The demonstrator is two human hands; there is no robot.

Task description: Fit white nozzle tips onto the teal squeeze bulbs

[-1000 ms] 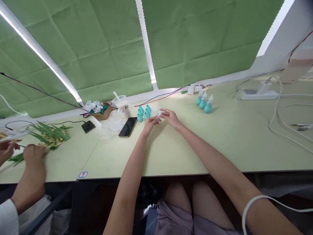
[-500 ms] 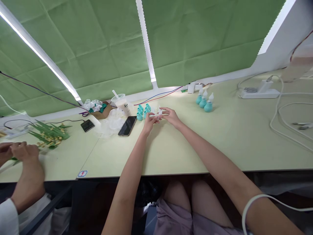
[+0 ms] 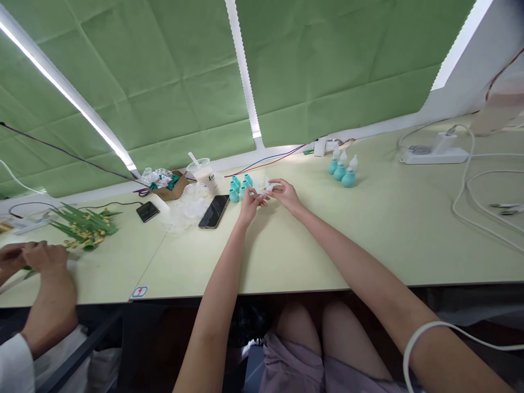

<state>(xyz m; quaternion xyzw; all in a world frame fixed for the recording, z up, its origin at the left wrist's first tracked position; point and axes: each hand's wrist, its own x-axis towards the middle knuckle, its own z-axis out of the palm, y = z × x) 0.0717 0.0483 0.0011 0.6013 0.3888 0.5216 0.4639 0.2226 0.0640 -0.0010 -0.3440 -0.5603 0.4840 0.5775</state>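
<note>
My left hand (image 3: 250, 204) and my right hand (image 3: 285, 195) meet above the table, fingertips pinched around a small white piece (image 3: 268, 188). Its exact kind is too small to make out, and the fingers partly cover it. Several small turquoise bottle-shaped pieces (image 3: 234, 195) stand just left of my left hand, some partly hidden behind it. More whitish bits (image 3: 262, 184) lie behind my fingertips. Off to the right stand three turquoise bulbs (image 3: 349, 179), each with a white pointed top.
A phone (image 3: 214, 211), a plastic bag (image 3: 190, 206), a drink cup with straw (image 3: 206, 176) and a cardboard box (image 3: 174, 189) are on the left. Further left, a co-worker's hands (image 3: 43, 256) are near green artificial plants (image 3: 85, 229). A power strip (image 3: 436, 156) with cables lies right.
My hands stay in nearly the same spot, fingers shifting slightly around the white piece. The view has tilted a little. The co-worker's hands have moved slightly.
</note>
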